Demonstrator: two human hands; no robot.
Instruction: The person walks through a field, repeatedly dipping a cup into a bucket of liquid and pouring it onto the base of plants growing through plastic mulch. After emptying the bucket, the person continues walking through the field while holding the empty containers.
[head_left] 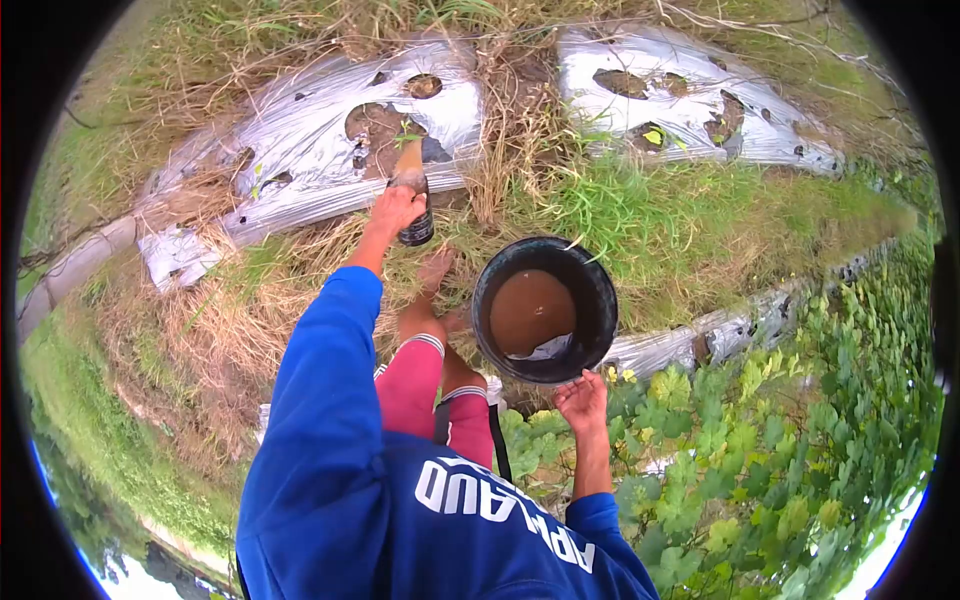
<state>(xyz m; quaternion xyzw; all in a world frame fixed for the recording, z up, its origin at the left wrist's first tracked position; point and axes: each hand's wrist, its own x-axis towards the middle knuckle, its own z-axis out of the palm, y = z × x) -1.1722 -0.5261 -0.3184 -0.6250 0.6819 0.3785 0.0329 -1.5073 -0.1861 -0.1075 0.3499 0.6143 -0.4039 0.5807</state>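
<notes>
My left hand (pixel 395 210) reaches forward and grips a dark bottle (pixel 416 228), tipped toward a torn hole (pixel 372 128) in the silver plastic mulch (pixel 300 130), where a small green seedling (pixel 405 131) stands. My right hand (pixel 583 400) holds a black bucket (pixel 601 300) by its near rim. The bucket carries muddy brown liquid (pixel 528 305) with a pale piece (pixel 548 348) lying at its edge. My bare foot (pixel 435 268) stands on dry grass between bottle and bucket.
A second mulch-covered bed (pixel 690 100) with torn holes and a seedling (pixel 652 137) lies at the far right. Dry grass and green weeds fill the furrow between beds. Dense leafy plants (pixel 780 440) grow on the right. A grey pipe (pixel 75 268) runs along the left.
</notes>
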